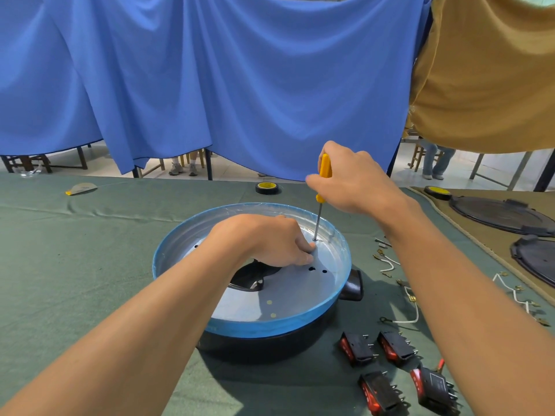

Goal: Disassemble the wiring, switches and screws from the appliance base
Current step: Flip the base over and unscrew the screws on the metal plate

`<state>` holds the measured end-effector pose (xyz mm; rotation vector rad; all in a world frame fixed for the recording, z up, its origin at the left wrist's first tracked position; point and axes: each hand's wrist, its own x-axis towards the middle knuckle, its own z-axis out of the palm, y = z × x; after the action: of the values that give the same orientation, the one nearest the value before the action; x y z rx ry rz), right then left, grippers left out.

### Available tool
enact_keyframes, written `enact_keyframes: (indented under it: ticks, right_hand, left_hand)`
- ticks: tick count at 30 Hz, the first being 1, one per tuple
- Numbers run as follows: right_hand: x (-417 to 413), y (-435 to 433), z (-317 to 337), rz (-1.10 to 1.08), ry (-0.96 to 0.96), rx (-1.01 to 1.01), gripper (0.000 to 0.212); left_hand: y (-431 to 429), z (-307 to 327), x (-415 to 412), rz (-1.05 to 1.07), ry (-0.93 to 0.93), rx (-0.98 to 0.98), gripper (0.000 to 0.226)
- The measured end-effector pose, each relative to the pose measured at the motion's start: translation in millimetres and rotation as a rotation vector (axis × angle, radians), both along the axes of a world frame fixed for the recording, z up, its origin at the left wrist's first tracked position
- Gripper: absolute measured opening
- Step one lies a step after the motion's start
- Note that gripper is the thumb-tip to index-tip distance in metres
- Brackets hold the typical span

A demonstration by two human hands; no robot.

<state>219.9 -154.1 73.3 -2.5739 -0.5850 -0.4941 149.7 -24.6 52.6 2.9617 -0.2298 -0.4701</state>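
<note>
The round appliance base (300, 322), black with a blue-rimmed silver plate, lies upside down in the middle of the green-covered table. My right hand (354, 181) grips the yellow handle of a screwdriver (321, 199), held upright with its tip on a screw (314, 240) at the plate's far right. My left hand (270, 238) rests on the plate, its fingertips pressed down right beside that screw. A dark opening (249, 277) shows in the plate under my left wrist.
Several black rocker switches with red buttons (396, 367) lie at the front right. White wires with brass terminals (402, 304) are scattered to the right. Two black tape rolls (266, 187) and black round covers (498, 214) sit farther back. Blue and tan cloths hang behind.
</note>
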Motion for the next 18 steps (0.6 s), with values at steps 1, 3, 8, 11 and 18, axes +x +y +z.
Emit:
enact_keyframes:
  ticks: [1, 3, 8, 11, 18]
  right_hand:
    - [-0.7, 0.5, -0.7, -0.028, -0.023, 0.000, 0.035]
    - [-0.4, 1.0, -1.8, -0.067, -0.074, -0.004, 0.036]
    - [1.0, -0.6, -0.8, -0.037, 0.002, 0.005, 0.026]
    - [-0.4, 1.2, -1.6, -0.073, -0.009, -0.004, 0.032]
    - [1.5, -2.3, 2.1, -0.036, 0.045, 0.059, 0.027]
  left_hand:
    - [-0.1, -0.1, -0.2, -0.003, 0.001, 0.002, 0.042]
    - [-0.5, 0.2, -0.6, -0.005, 0.000, 0.009, 0.043]
    - [-0.2, -0.8, -0.7, -0.003, -0.005, -0.001, 0.043]
    - [0.4, -1.2, -0.8, -0.001, -0.019, 0.002, 0.042]
    - [0.9, -2.3, -0.2, -0.006, -0.019, -0.009, 0.042]
